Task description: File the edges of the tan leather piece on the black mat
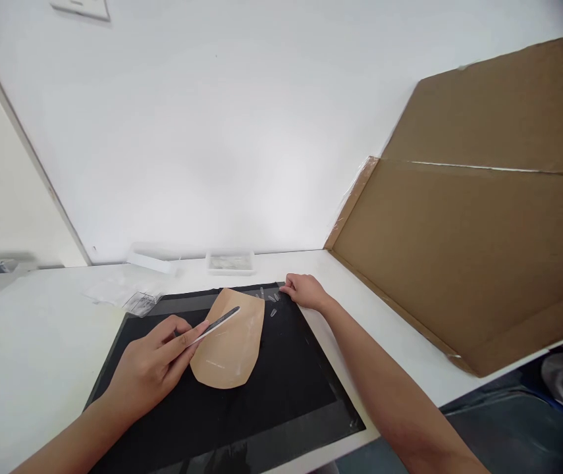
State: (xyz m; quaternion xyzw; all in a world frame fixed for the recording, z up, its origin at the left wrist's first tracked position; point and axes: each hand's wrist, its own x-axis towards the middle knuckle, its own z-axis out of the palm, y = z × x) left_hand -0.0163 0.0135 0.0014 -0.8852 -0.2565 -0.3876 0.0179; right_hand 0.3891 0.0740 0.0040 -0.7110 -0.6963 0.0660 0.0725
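A slim nail file (219,322), dark on its face with a white edge, is pinched in my left hand (160,359). Its free end points up and right over a tan paper sheet (226,355) with angled edges, lying on a black mat (291,382). At the mat's far right corner rests my right hand (303,289), fingers curled together; what they pinch, if anything, is too small to make out. Close to those fingers several clear false nail tips (274,312) are scattered on the mat, just right of the paper.
Against the wall stand a clear box (230,262) with pale contents and a white tray or lid (151,263). Crumpled clear plastic (143,303) lies by the mat's far left corner. A large opened cardboard box (479,230) leans along the white table's (24,355) right side.
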